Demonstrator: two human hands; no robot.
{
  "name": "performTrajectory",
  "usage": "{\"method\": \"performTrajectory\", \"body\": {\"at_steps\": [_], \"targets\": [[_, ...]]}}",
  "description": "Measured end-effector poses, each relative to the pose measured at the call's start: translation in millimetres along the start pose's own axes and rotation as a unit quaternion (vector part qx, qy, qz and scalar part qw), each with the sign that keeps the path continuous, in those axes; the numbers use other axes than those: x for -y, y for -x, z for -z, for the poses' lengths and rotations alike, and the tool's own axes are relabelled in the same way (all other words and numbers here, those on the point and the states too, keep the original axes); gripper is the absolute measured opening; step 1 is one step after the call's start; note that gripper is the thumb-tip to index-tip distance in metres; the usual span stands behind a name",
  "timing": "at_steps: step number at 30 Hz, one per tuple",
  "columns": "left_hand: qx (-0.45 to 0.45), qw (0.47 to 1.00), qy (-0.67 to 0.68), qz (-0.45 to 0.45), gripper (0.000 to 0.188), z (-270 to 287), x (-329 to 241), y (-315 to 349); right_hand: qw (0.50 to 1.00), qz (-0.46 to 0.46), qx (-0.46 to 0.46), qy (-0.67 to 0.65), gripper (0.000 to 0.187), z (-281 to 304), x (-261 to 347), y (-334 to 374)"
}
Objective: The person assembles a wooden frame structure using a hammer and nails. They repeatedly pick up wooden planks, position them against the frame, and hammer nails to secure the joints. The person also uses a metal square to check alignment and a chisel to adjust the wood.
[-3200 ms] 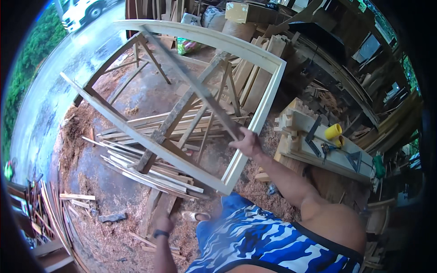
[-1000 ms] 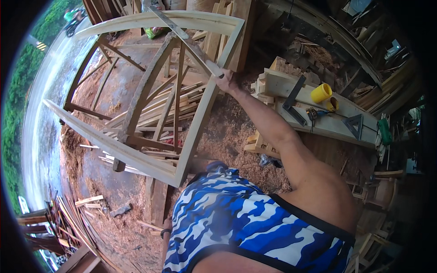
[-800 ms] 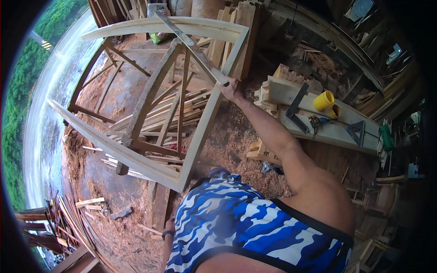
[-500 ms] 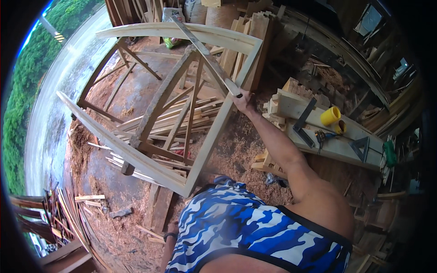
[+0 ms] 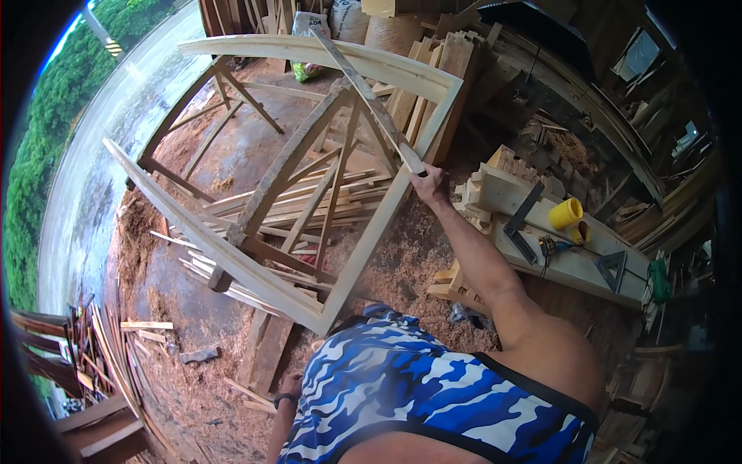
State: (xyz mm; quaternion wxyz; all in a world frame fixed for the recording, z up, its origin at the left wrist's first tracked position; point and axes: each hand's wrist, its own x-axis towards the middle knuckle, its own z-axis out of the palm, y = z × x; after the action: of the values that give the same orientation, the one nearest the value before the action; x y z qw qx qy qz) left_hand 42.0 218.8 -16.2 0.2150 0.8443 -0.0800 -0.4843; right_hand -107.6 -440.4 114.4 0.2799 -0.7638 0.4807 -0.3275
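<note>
My right hand is closed round the near end of a long wooden strip. The strip slants away to the far left, lying across a pale wooden frame. Two curved arms and a straight crosspiece make up this frame, and its far arm passes beneath the strip. Under the frame stands a rough wooden trestle with slanting braces. Low beside my shirt, my left hand shows only in part, near a dark board; its fingers are hidden.
At right, a plank bench carries a black square, a yellow cup, a drill-like tool and a triangular square. Loose wooden strips and shavings cover the floor. A hammer-like tool lies at lower left.
The whole view has shifted slightly, so the scene sits a little further right and lower. My right hand keeps its hold on the strip, with hardly any movement against the frame.
</note>
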Motion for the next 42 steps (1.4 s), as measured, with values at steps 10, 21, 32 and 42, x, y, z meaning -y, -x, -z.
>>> {"method": "performTrajectory", "body": {"at_steps": [10,21,32,42], "targets": [[0.003,0.997,-0.064,0.036,0.036,4.9,-0.5,0.3,0.999,-0.018,-0.027,0.011,0.034,-4.4,13.0,12.2],[0.027,0.996,0.039,0.072,0.041,9.6,3.4,-4.7,0.999,0.001,-0.051,0.011,0.034,-18.5,0.9,21.5],[0.007,0.988,-0.150,-0.024,0.030,-13.7,13.3,-8.9,0.998,-0.015,-0.056,-0.013,0.030,-26.1,-3.9,10.3],[0.004,0.998,-0.048,0.031,0.040,-26.7,58.8,-16.9,0.954,0.196,-0.102,0.200,0.097,-39.0,2.1,35.1]]}}
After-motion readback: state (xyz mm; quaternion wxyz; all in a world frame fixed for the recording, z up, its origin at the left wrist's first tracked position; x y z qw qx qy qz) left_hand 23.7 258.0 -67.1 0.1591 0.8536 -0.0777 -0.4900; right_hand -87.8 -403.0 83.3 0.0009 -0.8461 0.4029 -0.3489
